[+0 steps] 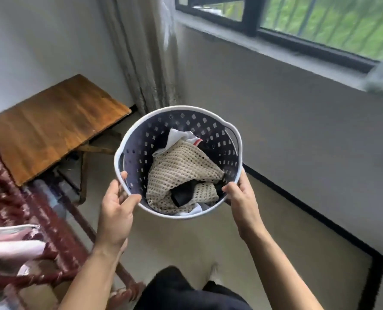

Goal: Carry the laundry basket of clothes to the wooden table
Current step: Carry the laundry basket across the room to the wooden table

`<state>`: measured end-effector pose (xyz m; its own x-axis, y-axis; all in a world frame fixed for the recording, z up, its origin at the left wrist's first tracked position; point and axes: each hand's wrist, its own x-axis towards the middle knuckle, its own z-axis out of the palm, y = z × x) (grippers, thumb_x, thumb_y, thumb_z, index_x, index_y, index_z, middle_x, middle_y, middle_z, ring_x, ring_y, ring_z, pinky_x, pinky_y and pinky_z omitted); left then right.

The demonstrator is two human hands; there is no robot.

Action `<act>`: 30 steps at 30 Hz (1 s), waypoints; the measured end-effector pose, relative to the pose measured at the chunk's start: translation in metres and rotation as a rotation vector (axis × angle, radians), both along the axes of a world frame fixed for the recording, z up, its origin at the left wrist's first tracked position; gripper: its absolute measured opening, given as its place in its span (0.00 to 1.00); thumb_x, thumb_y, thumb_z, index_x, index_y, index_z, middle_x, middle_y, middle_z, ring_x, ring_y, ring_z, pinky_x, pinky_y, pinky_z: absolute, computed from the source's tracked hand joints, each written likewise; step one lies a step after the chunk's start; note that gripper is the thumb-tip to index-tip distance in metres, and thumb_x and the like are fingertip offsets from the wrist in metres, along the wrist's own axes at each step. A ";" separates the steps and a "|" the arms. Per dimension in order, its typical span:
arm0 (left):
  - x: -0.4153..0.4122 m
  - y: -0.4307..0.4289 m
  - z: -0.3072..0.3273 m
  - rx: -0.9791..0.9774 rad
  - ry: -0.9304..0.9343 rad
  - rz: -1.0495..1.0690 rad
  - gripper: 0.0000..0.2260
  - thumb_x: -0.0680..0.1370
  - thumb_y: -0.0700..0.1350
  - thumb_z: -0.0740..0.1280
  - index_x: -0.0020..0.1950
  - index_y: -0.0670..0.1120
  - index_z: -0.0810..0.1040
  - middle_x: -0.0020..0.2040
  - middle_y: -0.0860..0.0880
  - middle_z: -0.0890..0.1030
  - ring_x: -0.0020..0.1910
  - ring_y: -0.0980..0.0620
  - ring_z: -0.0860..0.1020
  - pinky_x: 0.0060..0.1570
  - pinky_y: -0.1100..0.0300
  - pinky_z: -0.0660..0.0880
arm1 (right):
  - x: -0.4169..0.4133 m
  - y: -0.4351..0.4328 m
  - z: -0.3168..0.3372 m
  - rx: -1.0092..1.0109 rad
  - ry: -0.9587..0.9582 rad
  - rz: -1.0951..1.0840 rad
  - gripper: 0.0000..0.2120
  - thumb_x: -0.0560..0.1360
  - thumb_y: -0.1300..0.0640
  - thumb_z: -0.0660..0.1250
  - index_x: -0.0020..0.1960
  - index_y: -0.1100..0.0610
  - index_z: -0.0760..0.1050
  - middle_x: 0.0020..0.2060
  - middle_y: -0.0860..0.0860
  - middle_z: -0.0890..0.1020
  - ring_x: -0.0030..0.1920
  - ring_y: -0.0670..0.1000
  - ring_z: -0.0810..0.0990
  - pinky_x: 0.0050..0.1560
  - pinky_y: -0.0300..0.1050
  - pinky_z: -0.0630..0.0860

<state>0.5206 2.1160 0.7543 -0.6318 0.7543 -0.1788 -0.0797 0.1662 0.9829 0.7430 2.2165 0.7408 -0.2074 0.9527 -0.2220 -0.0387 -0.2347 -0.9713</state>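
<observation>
I hold a round laundry basket with a white rim and dark perforated walls in the air above the floor. My left hand grips its near left rim, thumb inside. My right hand grips the near right rim. Inside lie clothes: a beige open-knit piece, white fabric and something black. The wooden table stands to the left of the basket, against the wall, its brown top bare.
A dark red carved wooden chair with pink cloth on it stands at lower left, close to my left arm. A grey curtain hangs in the corner beyond the basket. A window runs along the right wall. Beige floor lies below.
</observation>
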 end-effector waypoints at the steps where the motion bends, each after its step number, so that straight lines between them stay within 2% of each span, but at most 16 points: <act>1: -0.013 0.009 -0.001 0.000 -0.004 0.056 0.23 0.75 0.33 0.66 0.69 0.48 0.72 0.30 0.62 0.76 0.29 0.62 0.72 0.37 0.69 0.69 | -0.016 0.021 0.002 0.012 -0.002 0.052 0.34 0.67 0.64 0.60 0.74 0.54 0.73 0.45 0.38 0.84 0.42 0.37 0.80 0.46 0.35 0.76; 3: -0.037 0.025 -0.003 0.006 -0.019 0.138 0.24 0.72 0.39 0.67 0.67 0.53 0.74 0.34 0.57 0.72 0.32 0.60 0.68 0.40 0.63 0.65 | -0.049 0.058 0.003 0.033 -0.020 0.152 0.34 0.67 0.64 0.59 0.74 0.55 0.73 0.47 0.38 0.84 0.43 0.36 0.80 0.44 0.32 0.76; 5: -0.062 0.044 -0.007 0.010 -0.032 0.208 0.23 0.71 0.41 0.67 0.64 0.57 0.76 0.41 0.48 0.67 0.37 0.56 0.66 0.42 0.59 0.64 | -0.085 0.094 0.003 0.044 -0.037 0.234 0.34 0.67 0.63 0.60 0.74 0.55 0.73 0.51 0.41 0.84 0.46 0.36 0.81 0.49 0.35 0.76; 8: -0.107 0.079 -0.017 0.015 -0.030 0.316 0.22 0.70 0.42 0.67 0.61 0.58 0.78 0.45 0.46 0.66 0.43 0.50 0.66 0.47 0.56 0.64 | -0.143 0.146 -0.001 0.060 -0.047 0.338 0.34 0.67 0.64 0.60 0.74 0.56 0.73 0.53 0.43 0.85 0.49 0.37 0.82 0.50 0.36 0.78; 10: -0.138 0.107 -0.022 0.015 -0.037 0.369 0.22 0.70 0.41 0.68 0.62 0.58 0.78 0.46 0.46 0.69 0.45 0.48 0.67 0.51 0.54 0.64 | -0.181 0.177 -0.003 0.059 -0.061 0.369 0.34 0.67 0.64 0.60 0.74 0.54 0.74 0.54 0.43 0.86 0.51 0.39 0.83 0.55 0.41 0.79; 12: -0.167 0.135 -0.023 0.033 -0.051 0.398 0.22 0.69 0.40 0.67 0.61 0.57 0.78 0.48 0.46 0.71 0.47 0.49 0.69 0.54 0.53 0.66 | -0.215 0.208 -0.002 0.058 -0.075 0.388 0.33 0.67 0.63 0.60 0.72 0.52 0.75 0.54 0.43 0.86 0.53 0.42 0.82 0.60 0.51 0.78; 14: -0.193 0.162 -0.018 0.063 -0.064 0.415 0.21 0.69 0.40 0.67 0.60 0.57 0.78 0.47 0.46 0.73 0.47 0.53 0.71 0.55 0.56 0.68 | -0.246 0.240 0.002 0.052 -0.089 0.402 0.31 0.66 0.62 0.60 0.69 0.51 0.77 0.51 0.42 0.86 0.51 0.43 0.81 0.62 0.57 0.78; 16: -0.220 0.190 -0.011 0.080 -0.051 0.415 0.20 0.69 0.40 0.67 0.57 0.57 0.80 0.43 0.51 0.75 0.43 0.57 0.72 0.54 0.58 0.68 | -0.276 0.268 0.007 0.056 -0.086 0.409 0.30 0.66 0.62 0.60 0.66 0.49 0.78 0.50 0.42 0.86 0.50 0.43 0.81 0.61 0.59 0.78; 18: -0.249 0.216 -0.007 0.074 -0.044 0.426 0.20 0.69 0.40 0.67 0.57 0.57 0.79 0.42 0.53 0.75 0.42 0.57 0.72 0.54 0.59 0.68 | -0.304 0.294 0.011 0.051 -0.092 0.411 0.30 0.67 0.62 0.60 0.67 0.47 0.78 0.54 0.47 0.86 0.54 0.47 0.81 0.65 0.65 0.76; 20: -0.273 0.240 -0.002 0.060 -0.034 0.429 0.20 0.70 0.40 0.66 0.57 0.60 0.78 0.43 0.58 0.79 0.44 0.59 0.75 0.56 0.60 0.70 | -0.329 0.320 0.012 0.052 -0.104 0.411 0.29 0.68 0.61 0.60 0.67 0.45 0.78 0.57 0.45 0.85 0.61 0.51 0.81 0.69 0.69 0.74; 21: -0.285 0.252 0.000 0.054 -0.024 0.425 0.20 0.70 0.41 0.66 0.56 0.62 0.79 0.45 0.58 0.80 0.46 0.59 0.76 0.58 0.59 0.71 | -0.343 0.334 0.011 0.055 -0.105 0.413 0.29 0.68 0.61 0.60 0.66 0.44 0.78 0.57 0.44 0.85 0.63 0.52 0.81 0.69 0.69 0.74; 23: -0.308 0.277 0.001 0.044 -0.001 0.426 0.20 0.70 0.41 0.66 0.51 0.67 0.80 0.49 0.53 0.80 0.50 0.55 0.76 0.63 0.51 0.72 | -0.372 0.363 0.007 0.049 -0.096 0.419 0.29 0.68 0.62 0.59 0.67 0.46 0.79 0.56 0.42 0.86 0.62 0.50 0.80 0.71 0.69 0.72; 25: -0.336 0.304 -0.004 0.024 0.000 0.456 0.19 0.70 0.41 0.66 0.48 0.67 0.80 0.50 0.49 0.79 0.52 0.53 0.76 0.66 0.46 0.71 | -0.405 0.393 0.000 0.044 -0.084 0.442 0.30 0.68 0.62 0.59 0.68 0.48 0.78 0.56 0.42 0.85 0.61 0.50 0.81 0.72 0.69 0.71; 27: -0.363 0.330 -0.010 0.011 0.002 0.505 0.20 0.70 0.40 0.66 0.50 0.65 0.80 0.51 0.52 0.82 0.53 0.53 0.78 0.66 0.47 0.71 | -0.439 0.422 -0.008 0.028 -0.069 0.477 0.29 0.68 0.62 0.59 0.67 0.47 0.79 0.54 0.41 0.85 0.59 0.48 0.81 0.71 0.68 0.72; 29: -0.390 0.353 -0.013 0.000 0.001 0.561 0.21 0.72 0.36 0.66 0.55 0.61 0.79 0.52 0.57 0.84 0.54 0.55 0.80 0.64 0.53 0.74 | -0.475 0.449 -0.014 0.010 -0.058 0.528 0.28 0.69 0.62 0.59 0.65 0.44 0.79 0.51 0.37 0.85 0.53 0.43 0.80 0.69 0.66 0.72; 30: -0.403 0.363 -0.012 -0.003 -0.001 0.581 0.21 0.74 0.33 0.65 0.56 0.59 0.78 0.51 0.59 0.85 0.54 0.58 0.81 0.61 0.57 0.75 | -0.493 0.461 -0.015 0.010 -0.060 0.554 0.27 0.69 0.61 0.59 0.64 0.43 0.79 0.51 0.37 0.85 0.53 0.43 0.80 0.69 0.65 0.73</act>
<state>0.1173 2.4788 0.7427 -0.9417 0.2837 -0.1808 -0.1593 0.0975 0.9824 0.2503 2.6772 0.7258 -0.6649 0.7070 -0.2409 0.1437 -0.1954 -0.9701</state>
